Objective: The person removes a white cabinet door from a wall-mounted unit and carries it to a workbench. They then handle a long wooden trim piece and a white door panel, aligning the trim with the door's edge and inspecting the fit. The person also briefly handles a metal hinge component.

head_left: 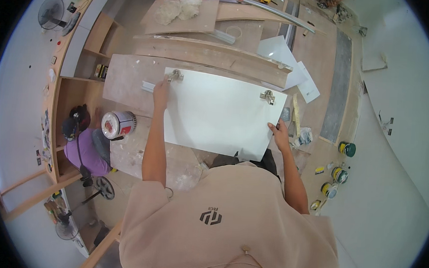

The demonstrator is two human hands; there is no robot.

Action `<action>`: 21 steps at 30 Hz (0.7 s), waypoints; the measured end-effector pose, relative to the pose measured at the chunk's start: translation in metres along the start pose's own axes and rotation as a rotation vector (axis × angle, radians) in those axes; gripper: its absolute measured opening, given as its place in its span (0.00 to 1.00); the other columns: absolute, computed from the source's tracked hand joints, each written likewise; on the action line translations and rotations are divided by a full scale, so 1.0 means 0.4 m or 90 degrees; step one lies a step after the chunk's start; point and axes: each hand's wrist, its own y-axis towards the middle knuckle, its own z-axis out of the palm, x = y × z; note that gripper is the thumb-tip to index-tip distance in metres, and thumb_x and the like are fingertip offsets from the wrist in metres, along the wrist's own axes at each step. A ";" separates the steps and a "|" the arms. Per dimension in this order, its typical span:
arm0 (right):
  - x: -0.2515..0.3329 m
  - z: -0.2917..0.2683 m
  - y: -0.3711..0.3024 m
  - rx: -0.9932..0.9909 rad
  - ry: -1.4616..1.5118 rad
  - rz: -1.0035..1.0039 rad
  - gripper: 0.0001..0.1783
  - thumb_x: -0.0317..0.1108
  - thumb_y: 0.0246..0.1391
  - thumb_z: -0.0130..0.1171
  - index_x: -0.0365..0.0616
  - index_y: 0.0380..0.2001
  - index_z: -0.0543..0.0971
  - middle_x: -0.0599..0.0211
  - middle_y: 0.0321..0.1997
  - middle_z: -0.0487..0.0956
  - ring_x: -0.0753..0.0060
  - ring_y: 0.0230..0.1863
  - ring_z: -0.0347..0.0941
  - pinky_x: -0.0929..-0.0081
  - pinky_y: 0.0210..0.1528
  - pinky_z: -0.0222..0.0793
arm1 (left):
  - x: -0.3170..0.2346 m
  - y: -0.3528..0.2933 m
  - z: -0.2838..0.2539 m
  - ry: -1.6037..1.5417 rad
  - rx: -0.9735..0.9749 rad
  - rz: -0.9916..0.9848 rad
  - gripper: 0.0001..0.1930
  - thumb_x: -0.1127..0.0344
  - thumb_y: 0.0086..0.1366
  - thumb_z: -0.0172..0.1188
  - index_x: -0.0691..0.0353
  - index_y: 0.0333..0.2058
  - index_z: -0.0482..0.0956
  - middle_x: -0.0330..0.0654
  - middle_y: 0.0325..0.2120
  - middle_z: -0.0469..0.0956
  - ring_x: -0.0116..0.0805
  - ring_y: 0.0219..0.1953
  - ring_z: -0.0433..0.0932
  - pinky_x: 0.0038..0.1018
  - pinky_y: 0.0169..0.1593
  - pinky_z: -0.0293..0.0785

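A white cabinet door (218, 117) lies before me, with a metal hinge (176, 75) at its far left corner and another hinge (268, 97) at the far right one. My left hand (161, 95) grips the door's left edge just below the first hinge. On the opposite side, my right hand (280, 133) is closed round the right edge, thumb on top; its other fingers are partly hidden. A short white strip (148, 86) rests on the board beside my left hand.
Left of the door stands a paint can (118, 125). A person in purple (86, 153) crouches by the wooden cabinet (79, 96). Beyond the door lie a long plank (214, 59) and white sheets (283, 57). Green-lidded tins (347, 149) stand at right; a yellow tape strip (296, 114) lies nearer.
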 end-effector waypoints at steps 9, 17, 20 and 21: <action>-0.079 0.052 0.090 -0.115 0.075 0.094 0.25 0.39 0.61 0.65 0.36 0.56 0.73 0.59 0.45 0.82 0.71 0.43 0.77 0.74 0.44 0.72 | -0.069 0.265 0.179 0.132 0.110 0.102 0.22 0.51 0.69 0.60 0.71 0.38 0.82 0.47 0.28 0.79 0.37 0.32 0.74 0.35 0.38 0.70; -0.096 0.050 0.168 -0.190 -0.058 0.070 0.25 0.44 0.58 0.67 0.36 0.51 0.77 0.53 0.45 0.83 0.61 0.44 0.79 0.65 0.48 0.72 | 0.011 0.380 0.274 0.179 0.126 0.064 0.23 0.51 0.69 0.57 0.71 0.44 0.80 0.60 0.41 0.81 0.54 0.45 0.80 0.43 0.50 0.72; -0.086 0.041 0.164 -0.202 -0.127 0.071 0.24 0.43 0.57 0.67 0.37 0.50 0.78 0.52 0.44 0.83 0.59 0.43 0.79 0.64 0.47 0.72 | 0.013 0.356 0.299 0.167 0.149 0.093 0.24 0.51 0.69 0.56 0.71 0.45 0.80 0.60 0.42 0.81 0.56 0.46 0.79 0.42 0.51 0.72; -0.082 0.042 0.159 -0.200 -0.147 0.101 0.24 0.42 0.57 0.67 0.37 0.50 0.78 0.52 0.43 0.84 0.58 0.43 0.80 0.64 0.47 0.72 | 0.020 0.351 0.297 0.169 0.149 0.090 0.23 0.51 0.70 0.56 0.71 0.45 0.80 0.60 0.42 0.81 0.56 0.46 0.79 0.42 0.51 0.72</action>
